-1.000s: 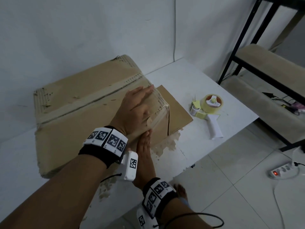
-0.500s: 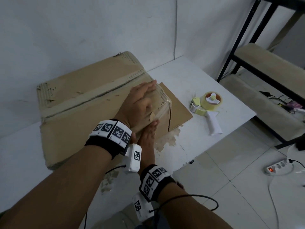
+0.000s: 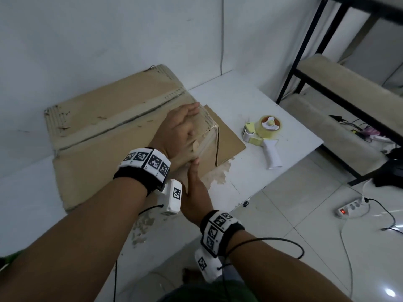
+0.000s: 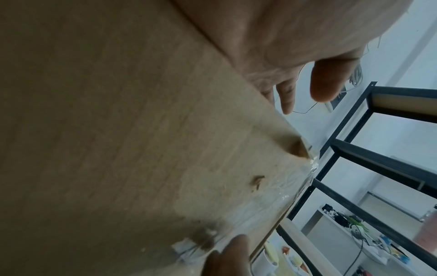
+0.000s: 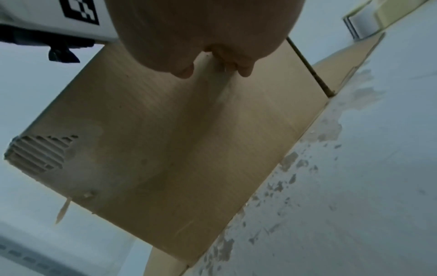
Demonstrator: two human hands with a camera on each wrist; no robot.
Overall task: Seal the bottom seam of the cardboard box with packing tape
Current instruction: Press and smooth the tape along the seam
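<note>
A brown cardboard box [image 3: 98, 136] lies bottom-up on the white table [image 3: 250, 101], with a strip of clear tape [image 3: 172, 94] along its seam and over the near right edge. My left hand [image 3: 181, 129] lies flat on the box top at that edge, fingers straight. My right hand [image 3: 195, 188] presses with straight fingers against the box's near side wall [image 5: 189, 149], its fingertips [image 5: 246, 71] on the tape end. The left wrist view shows the crinkled tape [image 4: 272, 201] folded over the edge. A yellow tape dispenser [image 3: 263, 134] with a white handle lies on the table to the right.
The box's open flap [image 3: 226, 142] sticks out on the table toward the dispenser. Torn patches [image 3: 218, 177] mar the table's surface near the front edge. A black metal shelf [image 3: 327, 68] stands at the right. A power strip [image 3: 353, 208] with cables lies on the tiled floor.
The right hand has slid up the box's side wall toward the top edge. The left hand has stayed flat on the box top. The view has shifted slightly.
</note>
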